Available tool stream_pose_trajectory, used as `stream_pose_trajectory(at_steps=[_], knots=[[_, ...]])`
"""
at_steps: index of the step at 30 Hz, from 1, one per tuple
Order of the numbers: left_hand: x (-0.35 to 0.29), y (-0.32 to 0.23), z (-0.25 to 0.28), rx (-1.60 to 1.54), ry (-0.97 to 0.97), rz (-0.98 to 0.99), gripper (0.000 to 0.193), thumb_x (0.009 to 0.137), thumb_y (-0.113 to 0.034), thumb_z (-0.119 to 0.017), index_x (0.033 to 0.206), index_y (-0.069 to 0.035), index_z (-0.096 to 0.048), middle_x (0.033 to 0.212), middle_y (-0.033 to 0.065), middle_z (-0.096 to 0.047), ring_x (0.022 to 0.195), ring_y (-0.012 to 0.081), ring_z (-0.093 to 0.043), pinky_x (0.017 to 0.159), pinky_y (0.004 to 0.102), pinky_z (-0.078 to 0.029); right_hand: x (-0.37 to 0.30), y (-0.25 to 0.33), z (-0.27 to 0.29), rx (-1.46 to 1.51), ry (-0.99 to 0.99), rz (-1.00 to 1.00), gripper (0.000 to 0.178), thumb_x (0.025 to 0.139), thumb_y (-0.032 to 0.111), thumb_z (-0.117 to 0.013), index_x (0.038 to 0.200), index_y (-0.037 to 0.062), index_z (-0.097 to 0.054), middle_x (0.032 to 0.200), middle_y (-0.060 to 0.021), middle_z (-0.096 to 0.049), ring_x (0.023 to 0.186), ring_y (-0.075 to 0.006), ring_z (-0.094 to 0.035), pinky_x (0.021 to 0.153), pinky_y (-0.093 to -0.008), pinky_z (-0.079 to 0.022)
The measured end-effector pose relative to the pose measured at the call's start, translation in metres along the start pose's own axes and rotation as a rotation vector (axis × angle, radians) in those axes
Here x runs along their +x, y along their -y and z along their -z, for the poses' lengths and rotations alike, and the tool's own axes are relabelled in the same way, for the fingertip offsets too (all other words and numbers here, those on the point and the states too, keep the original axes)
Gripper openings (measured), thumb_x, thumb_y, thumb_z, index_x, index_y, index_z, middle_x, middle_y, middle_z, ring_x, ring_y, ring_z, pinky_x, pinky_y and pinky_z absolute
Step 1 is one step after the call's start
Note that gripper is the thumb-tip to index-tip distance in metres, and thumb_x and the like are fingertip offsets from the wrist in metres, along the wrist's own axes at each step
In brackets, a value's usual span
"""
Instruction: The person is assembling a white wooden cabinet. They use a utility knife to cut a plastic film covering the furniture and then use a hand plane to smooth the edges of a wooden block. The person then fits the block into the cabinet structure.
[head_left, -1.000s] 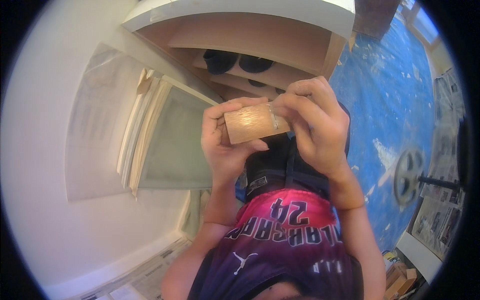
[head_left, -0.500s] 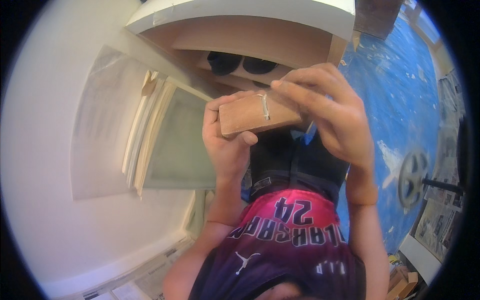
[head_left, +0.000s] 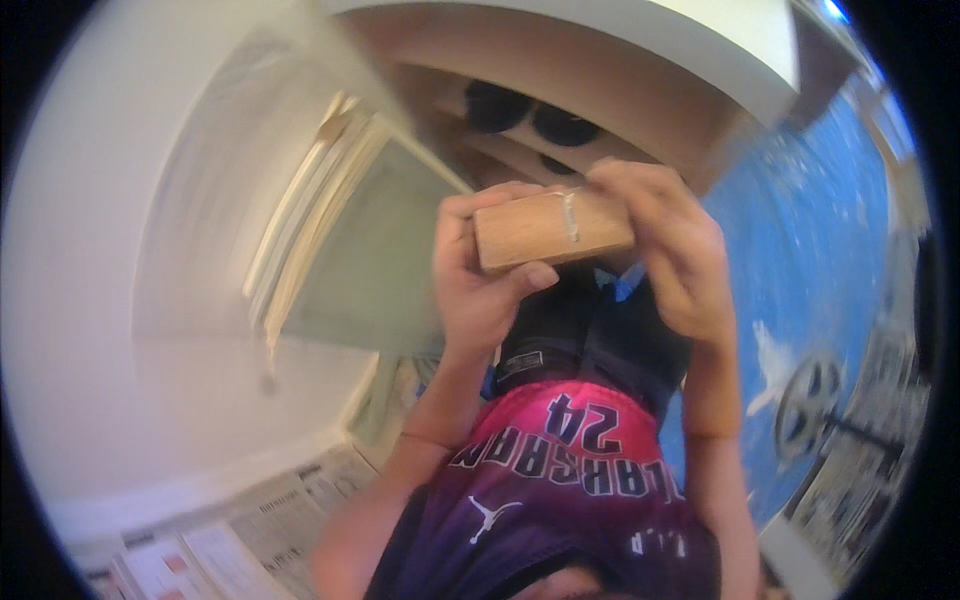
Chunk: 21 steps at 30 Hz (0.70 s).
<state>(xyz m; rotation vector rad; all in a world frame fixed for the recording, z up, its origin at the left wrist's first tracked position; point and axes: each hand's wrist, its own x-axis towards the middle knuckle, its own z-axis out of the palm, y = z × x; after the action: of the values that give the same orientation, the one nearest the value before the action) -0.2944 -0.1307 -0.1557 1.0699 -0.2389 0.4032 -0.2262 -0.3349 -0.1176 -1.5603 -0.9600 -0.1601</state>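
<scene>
A brown wooden block (head_left: 525, 234) is held up in front of my body, its broad face toward me. Across that face, right of the middle, runs a narrow whitish strip (head_left: 571, 217); whether it is a groove, glue or something set in is unclear. My left hand (head_left: 482, 255) is closed round the block's left end, thumb along the lower edge and fingers behind the top. At the other end my right hand (head_left: 675, 240) is closed against it with bent fingers, slightly blurred; the fingertips are partly hidden behind the block.
Ahead is a pale cabinet (head_left: 600, 60) with a curved edge and dark round things (head_left: 497, 105) on a shelf. Boards and a greenish panel (head_left: 375, 250) lean at the left wall. Blue sheeting (head_left: 810, 220) covers the right floor; a grey wheel-like plate (head_left: 808, 408) stands there. Newspaper (head_left: 270, 515) lies lower left.
My right hand has come down from above the block's face to its right end. The block and both hands sit slightly further right in view, and the surroundings have tilted as the view turned.
</scene>
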Motion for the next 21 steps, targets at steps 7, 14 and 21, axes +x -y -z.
stream_pose_trajectory(at_steps=[7,14,21], knots=[[-0.016,0.044,0.023,-0.478,-0.267,0.088,0.070,0.091,-0.037,-0.078,0.145,-0.008,-0.044,0.146,0.0073,-0.051,0.134,0.0221,-0.050,0.116,0.0442,-0.040,0.008,-0.045,-0.109,0.653,-0.160,-0.303,0.088,0.086,0.018,-0.084,0.157,0.0006,-0.036,0.144,-0.0190,-0.057,0.135,-0.0272,-0.054,0.115,-0.0412,-0.041],[-0.019,0.002,0.084,0.423,-0.638,-0.117,0.067,0.098,-0.026,-0.074,0.154,-0.008,-0.042,0.149,0.0079,-0.051,0.138,0.0230,-0.046,0.116,0.0426,-0.037,0.072,-0.089,-0.153,0.462,-0.183,-0.403,0.072,0.090,0.022,-0.082,0.148,-0.0034,-0.050,0.124,-0.0144,-0.069,0.113,-0.0212,-0.065,0.101,-0.0345,-0.049],[-0.023,-0.092,0.224,1.992,-0.886,-0.276,0.044,0.097,-0.034,-0.072,0.139,-0.021,-0.065,0.145,0.0014,-0.060,0.137,0.0281,-0.049,0.121,0.0558,-0.021,0.132,-0.114,-0.223,-0.281,-0.205,-0.049,0.070,0.087,0.033,-0.083,0.139,-0.0074,-0.060,0.111,-0.0211,-0.073,0.089,-0.0271,-0.061,0.085,-0.0365,-0.052]])
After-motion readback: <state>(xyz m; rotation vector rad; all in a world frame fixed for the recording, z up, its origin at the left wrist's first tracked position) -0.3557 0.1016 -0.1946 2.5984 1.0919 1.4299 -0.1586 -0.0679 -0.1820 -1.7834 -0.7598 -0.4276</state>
